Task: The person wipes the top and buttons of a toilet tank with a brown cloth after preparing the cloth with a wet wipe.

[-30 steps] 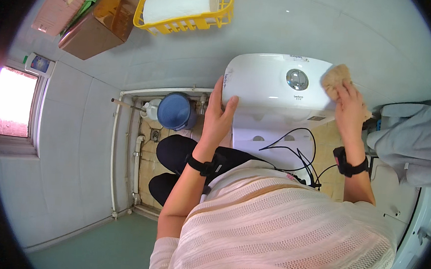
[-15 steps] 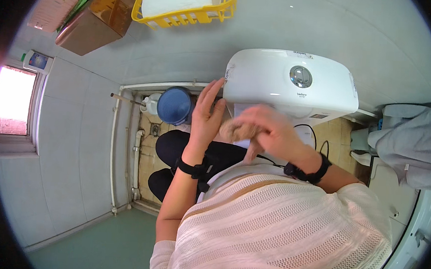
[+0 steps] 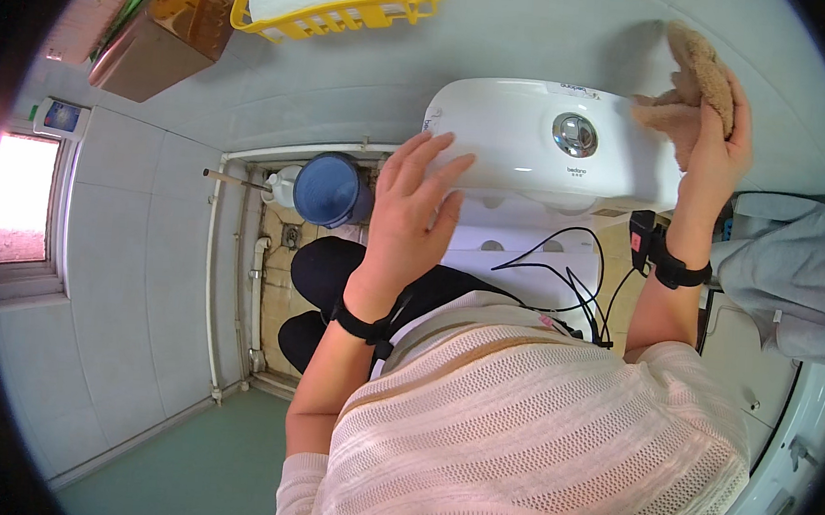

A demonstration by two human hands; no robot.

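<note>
Head view: at the right end of the white toilet tank, the right hand pinches a tan cloth. It looks light and soft, best held by a bunched fold. The left hand, fingers spread, is at the tank's left end, contact unclear.

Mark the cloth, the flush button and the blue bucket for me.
Cloth (image 3: 703,79): head view, its upper fold.
Flush button (image 3: 574,135): head view, middle of its chrome disc.
Blue bucket (image 3: 328,188): head view, its bare inside.
</note>
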